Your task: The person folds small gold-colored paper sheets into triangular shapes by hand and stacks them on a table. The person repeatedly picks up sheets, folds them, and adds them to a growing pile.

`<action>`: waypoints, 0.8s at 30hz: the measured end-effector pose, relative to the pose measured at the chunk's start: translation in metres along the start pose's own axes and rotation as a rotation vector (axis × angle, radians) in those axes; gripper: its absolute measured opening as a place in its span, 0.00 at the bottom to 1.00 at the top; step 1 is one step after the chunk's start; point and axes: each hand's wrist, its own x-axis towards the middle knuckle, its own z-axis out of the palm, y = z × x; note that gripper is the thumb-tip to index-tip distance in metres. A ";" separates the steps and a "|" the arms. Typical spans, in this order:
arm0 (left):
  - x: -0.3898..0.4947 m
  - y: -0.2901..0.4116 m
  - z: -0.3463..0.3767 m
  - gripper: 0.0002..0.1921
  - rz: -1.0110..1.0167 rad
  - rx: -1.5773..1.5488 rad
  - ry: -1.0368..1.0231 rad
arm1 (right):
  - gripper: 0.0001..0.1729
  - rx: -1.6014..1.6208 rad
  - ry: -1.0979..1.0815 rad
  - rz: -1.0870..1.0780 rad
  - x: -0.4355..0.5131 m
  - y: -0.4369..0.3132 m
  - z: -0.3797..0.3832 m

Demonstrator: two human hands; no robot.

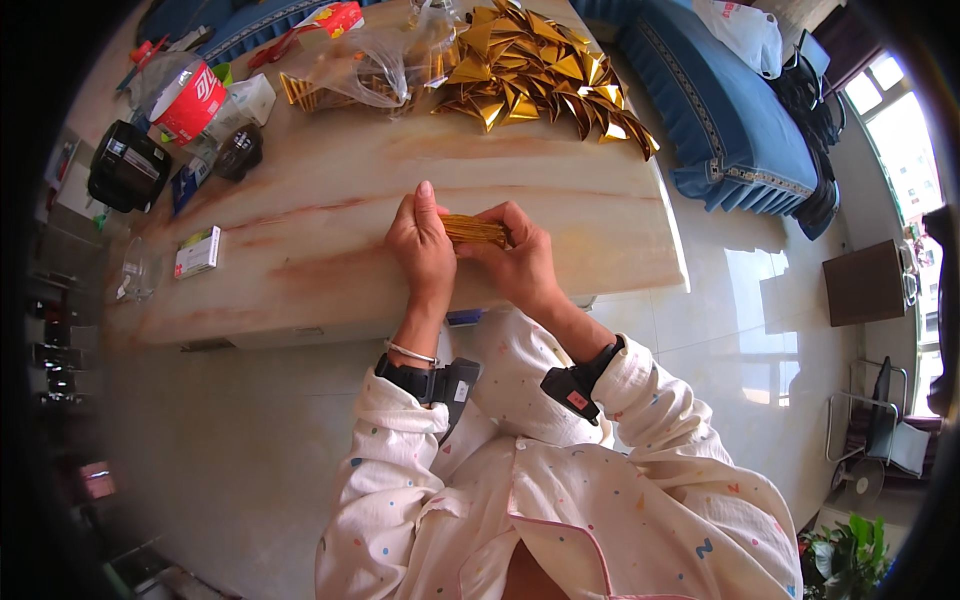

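Observation:
A compact stack of gold foil paper (474,230) is held between both hands, just above the near part of the marble-patterned table (360,165). My left hand (422,244) grips the stack's left end, its thumb pointing up. Around the right end curl the fingers and thumb of my right hand (523,255). Many thin layers show along the stack's edge; the palms hide both ends. Beyond the hands, a heap of folded gold foil pieces (536,71) spreads over the table's far right corner.
Left on the table are a small box (198,253), a clear glass (140,271), a black container (130,166) and a large plastic bottle with a red label (196,101). A clear plastic bag (367,67) lies beside the foil heap. A blue-covered sofa (720,112) stands at the right.

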 end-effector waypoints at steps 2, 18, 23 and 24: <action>0.004 -0.001 -0.001 0.23 -0.024 -0.017 -0.041 | 0.17 0.009 0.017 0.025 0.001 0.002 0.002; 0.013 -0.004 -0.051 0.20 -0.174 -0.338 -0.608 | 0.38 -0.302 -0.210 -0.245 0.030 0.003 -0.067; 0.012 -0.004 -0.055 0.18 -0.144 -0.369 -0.661 | 0.33 -0.913 0.825 0.032 0.128 0.030 -0.204; 0.012 -0.004 -0.055 0.18 -0.139 -0.376 -0.669 | 0.35 -0.951 0.894 0.195 0.141 0.039 -0.221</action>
